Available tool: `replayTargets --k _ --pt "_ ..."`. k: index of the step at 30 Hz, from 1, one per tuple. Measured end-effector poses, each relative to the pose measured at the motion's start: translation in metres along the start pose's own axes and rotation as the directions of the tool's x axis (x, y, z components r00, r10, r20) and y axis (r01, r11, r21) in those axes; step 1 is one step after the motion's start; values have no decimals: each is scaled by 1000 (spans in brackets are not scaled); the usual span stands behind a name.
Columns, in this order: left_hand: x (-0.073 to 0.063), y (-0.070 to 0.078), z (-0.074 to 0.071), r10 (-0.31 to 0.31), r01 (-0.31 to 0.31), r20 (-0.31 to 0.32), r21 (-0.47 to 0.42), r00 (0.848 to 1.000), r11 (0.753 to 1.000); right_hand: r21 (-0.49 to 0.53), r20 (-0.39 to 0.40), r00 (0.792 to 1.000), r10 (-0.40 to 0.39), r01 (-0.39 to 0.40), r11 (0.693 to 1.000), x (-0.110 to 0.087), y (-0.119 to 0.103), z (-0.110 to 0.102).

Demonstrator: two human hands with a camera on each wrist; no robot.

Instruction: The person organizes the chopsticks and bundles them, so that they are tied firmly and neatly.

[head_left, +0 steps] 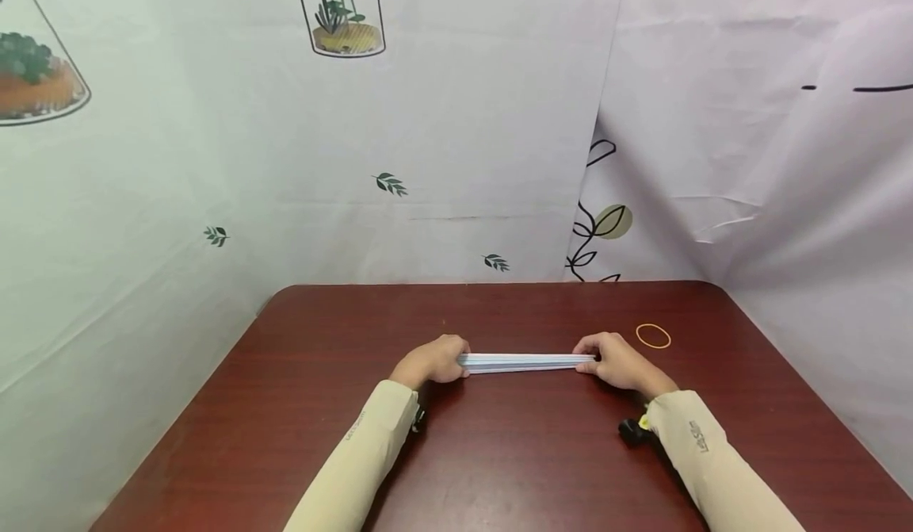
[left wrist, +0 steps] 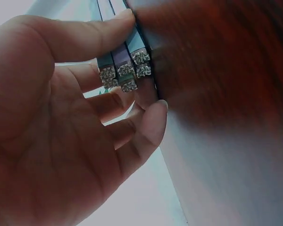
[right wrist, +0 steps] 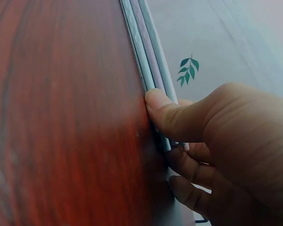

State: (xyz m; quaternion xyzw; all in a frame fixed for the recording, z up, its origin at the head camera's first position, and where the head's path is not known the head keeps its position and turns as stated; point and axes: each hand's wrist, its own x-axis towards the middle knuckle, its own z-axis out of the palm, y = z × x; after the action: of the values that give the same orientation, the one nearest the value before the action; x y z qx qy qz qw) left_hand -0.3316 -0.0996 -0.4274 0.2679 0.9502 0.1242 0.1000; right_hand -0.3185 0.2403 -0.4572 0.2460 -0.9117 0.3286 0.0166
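A bundle of several chopsticks (head_left: 524, 364), pale blue and lilac, lies sideways between both hands, close over the table. My left hand (head_left: 437, 360) grips the thicker end, with the thumb on one side and curled fingers on the other. In the left wrist view, patterned silvery tips (left wrist: 126, 70) stick out past the thumb. At the thinner end, my right hand (head_left: 619, 361) pinches the bundle between thumb and fingers. The narrow ends (right wrist: 168, 143) show just below the right thumb in the right wrist view.
A yellow rubber band (head_left: 653, 336) lies on the dark red wooden table (head_left: 499, 468), beyond the right hand. White cloth (head_left: 464, 120) with printed plants hangs behind the table's far edge and along its sides. Both forearms wear light sleeves (head_left: 360, 453).
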Motion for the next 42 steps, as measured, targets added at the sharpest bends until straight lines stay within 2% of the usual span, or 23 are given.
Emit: replayTargets --k 6,13,14,18,22,31,36,42 --pt "-2 3 0 -42 42 -2 -3 999 999 -39 16 1000 -6 7 999 0 0 -1" --pt "-5 3 -3 -42 41 4 169 999 985 -81 -4 996 -86 85 993 2 -7 -2" --pt "-5 3 -3 -37 36 0 173 999 984 -86 -9 996 -86 85 993 3 -8 -2" --pt "-4 2 -4 -43 44 -8 129 999 991 -97 -8 996 -85 84 992 4 -10 -5" --pt "-5 2 -3 -73 72 11 70 997 995 -76 33 998 -60 63 995 4 -9 -7" --pt "-5 5 -1 -72 70 12 96 997 993 -12 70 997 -39 40 999 1 -2 -7" --pt "-2 3 0 -57 55 16 84 998 995 26 73 997 -15 13 1000 -1 -3 -8" --pt "-2 -1 -1 3 -5 32 75 999 997 31 95 996 1 -4 1000 0 -4 -7"
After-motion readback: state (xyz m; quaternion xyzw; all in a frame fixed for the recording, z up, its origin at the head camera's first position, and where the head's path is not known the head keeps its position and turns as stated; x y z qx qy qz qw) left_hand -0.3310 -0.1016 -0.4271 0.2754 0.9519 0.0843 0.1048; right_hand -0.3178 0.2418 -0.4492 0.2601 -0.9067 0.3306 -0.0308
